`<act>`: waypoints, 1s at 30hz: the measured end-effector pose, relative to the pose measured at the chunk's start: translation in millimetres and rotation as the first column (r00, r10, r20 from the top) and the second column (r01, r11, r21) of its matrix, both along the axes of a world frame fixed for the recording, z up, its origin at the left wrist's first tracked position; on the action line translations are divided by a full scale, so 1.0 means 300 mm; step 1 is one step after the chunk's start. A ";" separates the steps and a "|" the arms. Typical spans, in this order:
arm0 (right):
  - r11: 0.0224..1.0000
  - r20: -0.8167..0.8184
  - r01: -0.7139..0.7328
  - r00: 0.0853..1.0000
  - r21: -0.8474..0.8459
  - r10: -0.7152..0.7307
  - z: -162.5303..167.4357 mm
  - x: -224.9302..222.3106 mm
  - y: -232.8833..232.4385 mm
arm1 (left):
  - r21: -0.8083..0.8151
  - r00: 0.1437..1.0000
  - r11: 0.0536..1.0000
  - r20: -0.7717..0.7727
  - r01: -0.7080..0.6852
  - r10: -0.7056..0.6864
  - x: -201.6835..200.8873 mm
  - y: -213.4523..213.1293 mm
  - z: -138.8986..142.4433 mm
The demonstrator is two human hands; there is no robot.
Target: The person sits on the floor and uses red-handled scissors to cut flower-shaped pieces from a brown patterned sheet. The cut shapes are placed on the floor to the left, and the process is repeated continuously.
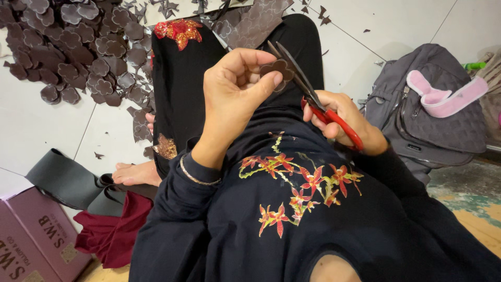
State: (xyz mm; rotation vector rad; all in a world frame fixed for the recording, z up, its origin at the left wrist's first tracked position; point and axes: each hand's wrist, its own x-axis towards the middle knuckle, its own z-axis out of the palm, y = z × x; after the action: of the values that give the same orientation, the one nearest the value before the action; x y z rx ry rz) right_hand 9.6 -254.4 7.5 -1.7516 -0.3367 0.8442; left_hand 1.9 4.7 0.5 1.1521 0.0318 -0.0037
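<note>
My left hand [237,86] pinches a small dark brown flower-shaped cutout [277,69] between thumb and fingers, held up over my lap. My right hand [344,119] grips red-handled scissors [313,99], whose dark blades are parted around the cutout's right edge. I sit on a white tiled floor [36,125] in black clothes with red and yellow flower embroidery. A heap of several similar brown cutouts [78,47] lies on the floor at the upper left.
A strip of patterned brown sheet [253,23] lies past my knee, with small offcuts scattered around. A grey backpack [433,115] with a pink item on it rests at the right. A pink box [34,240], dark red cloth [112,235] and grey strip [65,180] sit lower left.
</note>
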 end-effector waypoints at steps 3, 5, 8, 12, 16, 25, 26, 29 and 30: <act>0.996 -0.019 0.078 0.997 0.044 -0.077 -0.040 -0.017 0.001 | -0.028 1.000 1.000 -0.001 0.009 -0.009 -0.003 0.001 -0.010; 0.992 -0.055 0.123 0.991 0.032 -0.121 -0.051 -0.019 -0.001 | -0.036 1.000 0.999 -0.001 0.003 -0.003 0.002 -0.008 -0.021; 0.982 -0.029 0.153 0.988 0.113 -0.150 -0.049 -0.014 0.007 | -0.149 1.000 0.989 -0.022 -0.006 0.002 0.016 -0.011 -0.045; 0.963 0.119 0.060 0.988 0.262 -0.094 -0.035 0.003 0.022 | -0.343 0.973 0.939 -0.225 -0.032 -0.049 0.036 0.005 -0.088; 0.973 0.133 0.045 0.988 0.226 -0.077 -0.041 0.006 0.022 | -0.448 0.964 0.891 -0.260 -0.075 -0.049 0.067 0.013 -0.135; 0.988 0.096 0.085 0.991 0.125 -0.098 -0.117 0.017 0.009 | -0.509 0.942 0.849 -0.331 -0.140 -0.044 0.103 0.038 -0.214; 0.988 0.081 0.096 0.991 0.125 -0.107 -0.124 0.016 0.008 | -0.498 0.938 0.853 -0.345 -0.154 -0.032 0.107 0.039 -0.222; 0.987 0.044 0.108 0.992 0.122 -0.114 -0.140 0.015 0.005 | -0.467 0.930 0.865 -0.366 -0.181 -0.003 0.119 0.036 -0.245; 0.987 0.033 0.110 0.993 0.121 -0.115 -0.145 0.015 0.004 | -0.458 0.929 0.870 -0.370 -0.185 0.003 0.120 0.034 -0.252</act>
State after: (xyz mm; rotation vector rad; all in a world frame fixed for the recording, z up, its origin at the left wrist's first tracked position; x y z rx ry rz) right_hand 14.0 -253.2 -35.9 -1.6622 -0.3053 0.6953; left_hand 38.0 14.8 -75.2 0.6268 0.3954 -0.1283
